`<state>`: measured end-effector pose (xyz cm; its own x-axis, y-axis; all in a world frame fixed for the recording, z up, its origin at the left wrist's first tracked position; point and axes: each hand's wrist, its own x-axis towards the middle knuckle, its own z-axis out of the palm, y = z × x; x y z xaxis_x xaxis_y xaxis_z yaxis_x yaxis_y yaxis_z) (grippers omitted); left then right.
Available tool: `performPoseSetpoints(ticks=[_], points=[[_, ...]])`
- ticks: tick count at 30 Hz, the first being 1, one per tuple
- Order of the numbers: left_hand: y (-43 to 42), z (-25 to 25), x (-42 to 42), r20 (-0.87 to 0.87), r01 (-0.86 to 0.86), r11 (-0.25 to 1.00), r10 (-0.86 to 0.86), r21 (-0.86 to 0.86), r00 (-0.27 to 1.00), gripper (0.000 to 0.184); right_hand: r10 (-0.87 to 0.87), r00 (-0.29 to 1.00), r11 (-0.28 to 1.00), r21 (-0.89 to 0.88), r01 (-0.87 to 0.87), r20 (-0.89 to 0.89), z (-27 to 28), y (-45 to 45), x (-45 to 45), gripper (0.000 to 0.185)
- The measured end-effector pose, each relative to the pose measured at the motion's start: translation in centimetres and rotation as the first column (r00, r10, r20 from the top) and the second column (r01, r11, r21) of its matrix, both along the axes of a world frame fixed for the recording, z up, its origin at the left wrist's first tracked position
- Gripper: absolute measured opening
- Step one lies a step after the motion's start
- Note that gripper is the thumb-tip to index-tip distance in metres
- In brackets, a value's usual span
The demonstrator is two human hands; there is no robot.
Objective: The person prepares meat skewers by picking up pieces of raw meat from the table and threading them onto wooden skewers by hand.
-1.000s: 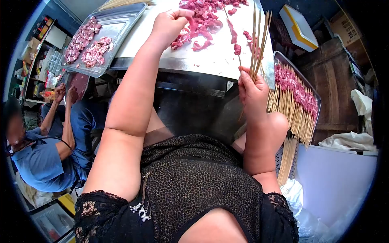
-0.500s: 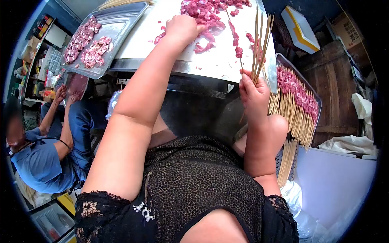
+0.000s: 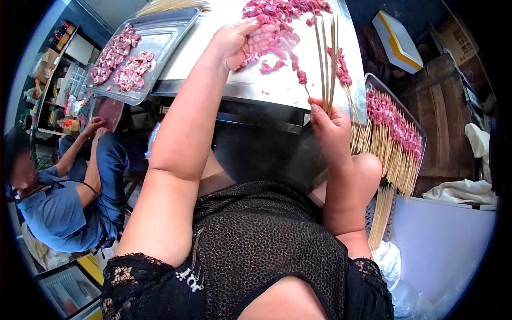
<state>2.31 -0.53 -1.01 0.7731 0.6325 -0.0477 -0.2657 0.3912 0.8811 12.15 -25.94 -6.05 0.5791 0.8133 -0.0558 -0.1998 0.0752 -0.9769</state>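
Observation:
My right hand (image 3: pixel 332 125) is closed around several bare bamboo skewers (image 3: pixel 326 64) that point up over the table's front edge. Between its thumb and finger is a separate skewer with a red meat piece (image 3: pixel 302 77) on it. My left hand (image 3: pixel 242 45) is over the white table (image 3: pixel 213 74), palm partly showing and fingers apart, beside the pile of cut meat (image 3: pixel 272 18). A loaded meat skewer (image 3: pixel 342 69) lies on the table to the right of the bare ones.
A metal tray (image 3: pixel 170 34) with two meat heaps sits at the left. Rows of loaded skewers (image 3: pixel 394 128) fill a tray at the right, above a bundle of bare skewers (image 3: pixel 380 218). A co-worker (image 3: pixel 53 213) sits at the left. A white-yellow box (image 3: pixel 397 42) is at the back right.
My left hand has turned and its fingers have opened beside the meat pile. The skewers in my right hand now stand more upright and have shifted slightly left.

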Motion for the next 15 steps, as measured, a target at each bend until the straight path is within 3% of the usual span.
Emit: performPoseSetpoints(ticks=[1,6,8,12,15], points=[[-0.1,-0.1,0.1,0.011,0.011,0.997,-0.010,-0.080,1.000,0.026,0.011,1.000,1.000,0.005,-0.011,-0.013,0.0,0.0,-0.2,0.019],[-1.4,0.4,-0.3,0.012,-0.018,0.991,0.020,-0.131,1.000,0.026,0.016,1.000,1.000,-0.004,-0.016,0.010,-0.3,0.0,-0.2,0.019],[-0.9,0.0,-0.6,-0.040,-0.055,0.998,0.056,0.042,0.998,0.025,0.010,1.000,1.000,-0.020,-0.009,0.011,-0.3,-0.1,-0.2,0.019],[-0.9,0.3,-1.3,-0.073,-0.139,0.971,0.156,0.195,0.985,0.019,-0.034,0.998,0.999,-0.003,0.034,0.052,-0.3,0.1,-0.3,0.019],[-1.0,0.8,-1.7,-0.055,-0.104,0.976,0.117,0.194,0.992,0.021,-0.073,0.994,0.997,0.003,0.073,0.076,-0.6,0.2,-0.1,0.019]])
